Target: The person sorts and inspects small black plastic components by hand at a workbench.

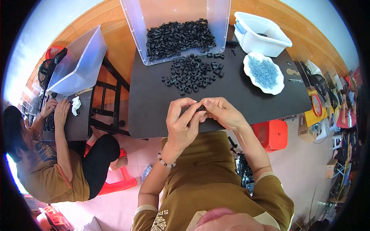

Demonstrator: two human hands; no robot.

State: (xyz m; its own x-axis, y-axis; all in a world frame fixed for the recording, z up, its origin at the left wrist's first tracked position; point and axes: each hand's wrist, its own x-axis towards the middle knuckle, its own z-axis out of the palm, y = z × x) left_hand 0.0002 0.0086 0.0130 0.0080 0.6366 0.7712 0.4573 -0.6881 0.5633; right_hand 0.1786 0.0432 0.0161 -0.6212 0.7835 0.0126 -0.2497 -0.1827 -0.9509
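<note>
Above the table's near edge, my left hand [182, 124] and my right hand [225, 114] meet at the fingertips. Between them is a small black plastic part [201, 108], pinched by the fingers of both hands and largely covered by them. Whether a second small piece is in the right fingertips cannot be made out. Just beyond lies a loose pile of small black plastic parts [192, 75], blocky and with holes. A scalloped white dish [280, 85] of small clear bluish pieces [263, 73] stands to the right.
A clear plastic bin [135, 34] on its side spills black parts onto the dark table [239, 92]. A white tub [266, 44] stands at the back right. Below the right edge is a red stool [271, 135]. A co-worker [58, 165] sits left at another table.
</note>
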